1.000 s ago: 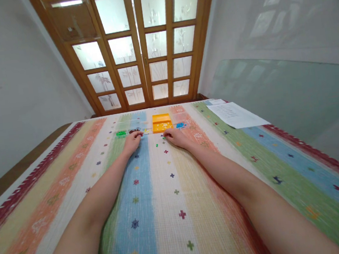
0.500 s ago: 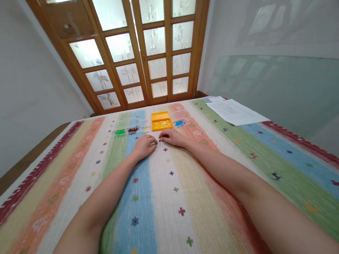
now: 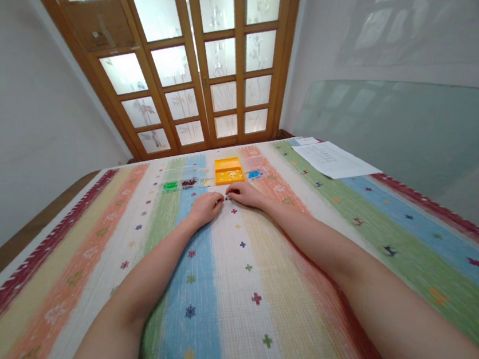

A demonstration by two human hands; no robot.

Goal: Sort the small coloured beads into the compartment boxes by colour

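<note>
My left hand (image 3: 208, 208) and my right hand (image 3: 243, 195) rest close together over the white stripe of the tablecloth, fingertips nearly meeting. Fingers of both hands are closed in a pinch. A tiny dark speck shows between the fingertips; it is too small to name, and I cannot tell which hand holds it. Just beyond the hands stands an orange box (image 3: 228, 163), its lid raised, with small white pieces (image 3: 229, 175) inside. Left of it lie small green pieces (image 3: 170, 185), dark red pieces (image 3: 188, 183) and yellow pieces (image 3: 207, 181). Blue pieces (image 3: 255, 174) lie to its right.
A striped, patterned tablecloth (image 3: 235, 295) covers the table. White printed sheets (image 3: 334, 159) lie at the far right. Against the right wall leans a pale glass panel (image 3: 388, 122). Wooden doors with frosted panes (image 3: 182, 103) stand behind the table.
The left hand's fingers have drawn further together and shifted slightly right, toward the right hand. My right hand is almost where it was. The view has tilted very slightly.
</note>
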